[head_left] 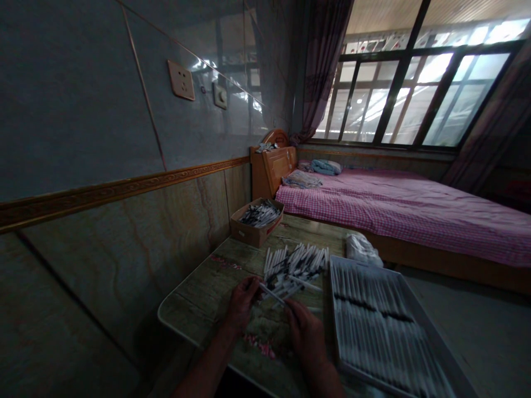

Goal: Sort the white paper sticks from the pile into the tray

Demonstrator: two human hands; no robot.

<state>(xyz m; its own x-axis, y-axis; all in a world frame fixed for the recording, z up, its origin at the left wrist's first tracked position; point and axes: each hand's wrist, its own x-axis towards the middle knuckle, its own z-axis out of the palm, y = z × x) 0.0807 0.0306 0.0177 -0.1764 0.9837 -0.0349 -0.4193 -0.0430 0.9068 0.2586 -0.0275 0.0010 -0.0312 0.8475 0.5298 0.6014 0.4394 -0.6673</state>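
Observation:
A slim white pen (272,294) spans the gap between my two hands above the table. My left hand (243,301) pinches its far left end, and my right hand (305,326) grips the near right end with curled fingers. Just beyond them lies a loose pile of white and black pens (296,268). To the right of my right hand is a shallow light-coloured tray (337,326) filled with two rows of similar pens, somewhat blurred. Some fingertips are too dark to make out.
At the table's (194,298) back left, a cardboard box (251,235) holds many pens. A crumpled clear plastic bag (363,250) sits behind the tray. A bed with a pink checked sheet (373,204) stands beyond, and a tiled wall (166,232) runs along the left.

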